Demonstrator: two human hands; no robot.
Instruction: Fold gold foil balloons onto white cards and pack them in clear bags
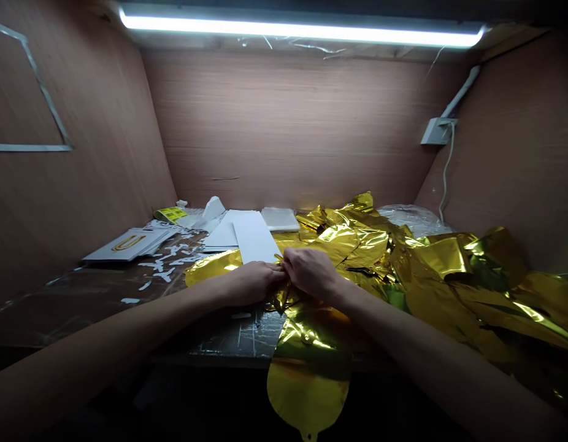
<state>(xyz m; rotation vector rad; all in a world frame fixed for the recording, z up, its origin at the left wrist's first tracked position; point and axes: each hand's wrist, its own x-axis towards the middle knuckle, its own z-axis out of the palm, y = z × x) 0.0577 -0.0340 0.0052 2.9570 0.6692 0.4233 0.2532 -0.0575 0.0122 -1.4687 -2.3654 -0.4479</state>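
Observation:
Both of my hands meet near the middle of the bench over a gold foil balloon (309,374), whose rounded end with a small tab hangs past the front edge. My right hand (309,270) is closed, thumb and fingers pinching the foil. Against it, my left hand (259,281) is closed too, its fingertips on the same gathered foil. Part of the gold foil also sticks out to the left, behind my left hand. Just beyond the hands lies a white card (255,236), its near end touching or close to them. The fingertips are partly hidden.
Flat gold foil balloons (431,288) are heaped across the right side. A stack of printed cards (130,242) with a gold U lies left, beside white paper scraps (162,264). Clear plastic bags (280,219) and a yellow label sheet (171,214) sit farther back. Wooden walls enclose the bench.

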